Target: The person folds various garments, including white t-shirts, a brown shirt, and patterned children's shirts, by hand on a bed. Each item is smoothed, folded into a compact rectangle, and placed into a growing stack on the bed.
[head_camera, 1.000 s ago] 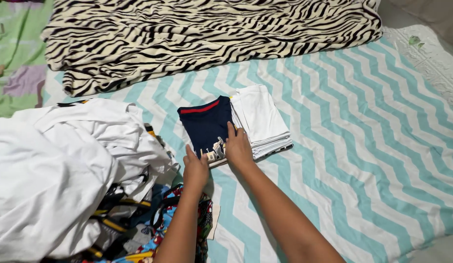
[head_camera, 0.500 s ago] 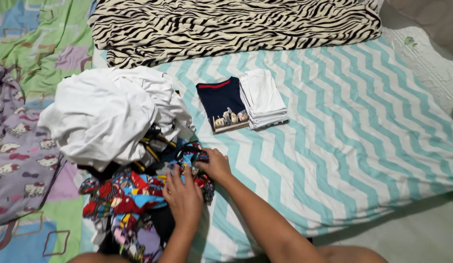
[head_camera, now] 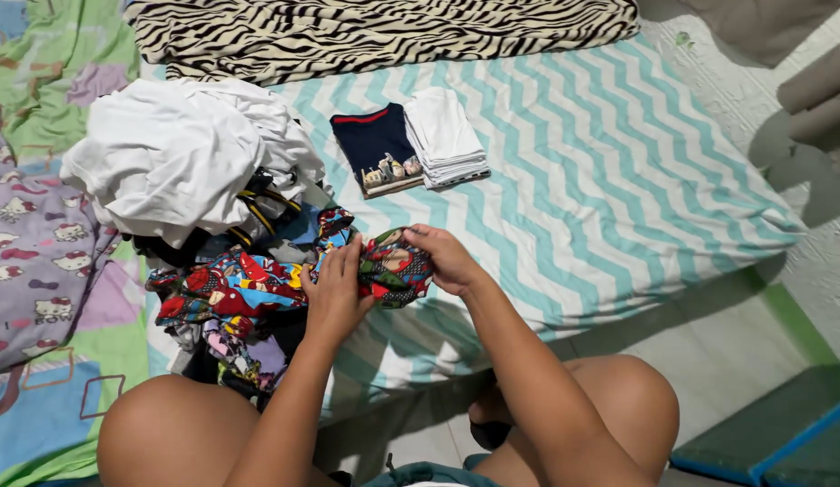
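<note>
Both my hands hold a bright cartoon-print garment with red, green and blue patches, lifted just above the mattress edge. My left hand grips its left side, and my right hand pinches its top right. The cloth trails left into a heap of colourful clothes. Farther back on the chevron sheet lie a folded navy shirt with a red collar and, beside it, a stack of folded white shirts.
A big pile of white laundry lies left of the folded items. A zebra-print blanket covers the far end. A purple cartoon sheet and green bedding are at the left. My bare knees and a tiled floor are below.
My hands left the folded navy shirt, moved down to the colourful heap, and lifted a cartoon-print garment. The view has pulled back and downward.
</note>
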